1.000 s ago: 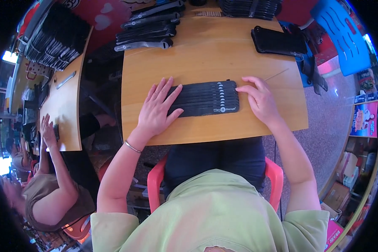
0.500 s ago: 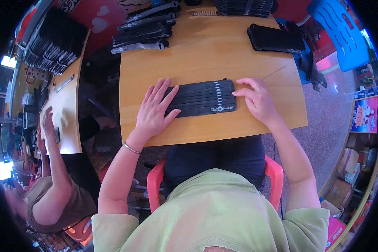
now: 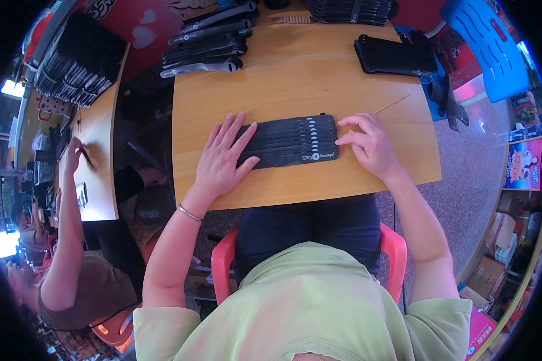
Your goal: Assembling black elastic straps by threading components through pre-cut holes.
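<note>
Straps | left end under flat-spread left grip | right edge at loose-fingered right grip

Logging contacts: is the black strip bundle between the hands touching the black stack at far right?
Apart. The head view shows wooden tabletop between the bundle and the black stack.

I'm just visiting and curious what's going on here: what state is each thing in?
Left hand: open, fingers spread on the black straps
Right hand: curved, thumb and forefinger apart
Black straps: flat, side by side
Thin stick: lying loose
Silver bracelet: worn
Red plastic chair: occupied
Wooden table: partly covered
</note>
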{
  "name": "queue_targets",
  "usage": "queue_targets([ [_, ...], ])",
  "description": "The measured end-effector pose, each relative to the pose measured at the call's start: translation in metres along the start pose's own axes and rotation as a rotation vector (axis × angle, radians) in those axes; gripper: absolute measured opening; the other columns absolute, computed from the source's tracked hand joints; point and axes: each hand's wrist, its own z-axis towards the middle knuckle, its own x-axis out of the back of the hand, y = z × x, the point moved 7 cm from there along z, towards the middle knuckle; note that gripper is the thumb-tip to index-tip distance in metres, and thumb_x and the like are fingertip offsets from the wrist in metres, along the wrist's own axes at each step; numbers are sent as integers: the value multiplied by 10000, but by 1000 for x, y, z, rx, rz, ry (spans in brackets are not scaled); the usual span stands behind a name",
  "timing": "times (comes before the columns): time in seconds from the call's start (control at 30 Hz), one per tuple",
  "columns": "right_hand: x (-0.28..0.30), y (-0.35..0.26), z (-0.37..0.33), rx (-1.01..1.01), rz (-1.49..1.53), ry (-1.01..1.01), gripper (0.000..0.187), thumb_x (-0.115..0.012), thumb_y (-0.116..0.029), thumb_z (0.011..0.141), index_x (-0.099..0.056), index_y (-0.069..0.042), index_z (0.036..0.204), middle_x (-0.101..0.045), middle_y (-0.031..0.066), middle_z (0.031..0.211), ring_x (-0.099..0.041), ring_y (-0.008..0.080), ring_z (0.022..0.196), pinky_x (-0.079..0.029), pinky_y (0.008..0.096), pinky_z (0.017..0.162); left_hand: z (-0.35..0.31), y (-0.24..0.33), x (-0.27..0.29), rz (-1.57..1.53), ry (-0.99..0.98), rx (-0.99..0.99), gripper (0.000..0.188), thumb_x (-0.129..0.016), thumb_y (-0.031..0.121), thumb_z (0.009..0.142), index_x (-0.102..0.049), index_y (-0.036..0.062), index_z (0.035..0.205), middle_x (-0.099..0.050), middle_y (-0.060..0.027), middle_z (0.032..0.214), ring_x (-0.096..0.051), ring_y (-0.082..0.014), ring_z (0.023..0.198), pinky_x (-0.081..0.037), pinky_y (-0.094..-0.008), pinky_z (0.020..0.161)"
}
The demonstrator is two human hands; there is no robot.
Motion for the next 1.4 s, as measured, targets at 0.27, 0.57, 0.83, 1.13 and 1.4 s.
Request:
queue_targets([
  [0.27,4,-10,5,99,-12,-15,159,-625,6,672,-664,-127,750,-620,35,1006,-568,258,977,-433,401,873,0,-1,4,9,21,5,607,-514,437,885,-386,163,1411,-326,-149,1469,-272,-336,1373,-209,-449,1129],
  [0.57,-9,-6,92,0,-129,37,326,-581,-79,837,-576,-56,1162,-552,130,1224,-494,313,1150,-396,401,983,-9,-4,13,-30,40,20,601,-551,409,870,-411,146,1391,-334,-153,1464,-269,-325,1377,-213,-446,1127],
  [0.83,-80,126,242,-289,-449,-36,422,-507,-228,904,-488,-67,1294,-464,115,1373,-416,301,1270,-370,403,1040,-2,2,19,-115,60,5,564,-577,399,863,-457,163,1361,-361,-160,1442,-318,-325,1348,-239,-456,1112],
  [1.13,-76,104,243,-278,-530,-187,362,-619,-186,817,-555,-136,1170,-647,103,1074,-600,297,1026,-494,408,850,-15,7,18,-92,123,-232,563,-655,332,805,-511,118,1306,-419,-102,1417,-392,-305,1307,-314,-458,1066],
  [1.4,-48,51,139,-500,340,-352,561,-690,-88,780,-473,-121,1297,-644,89,923,-626,172,816,-493,322,734,2,44,10,-201,75,-100,590,-624,377,822,-494,60,1302,-429,-163,1395,-392,-310,1306,-298,-456,1076],
])
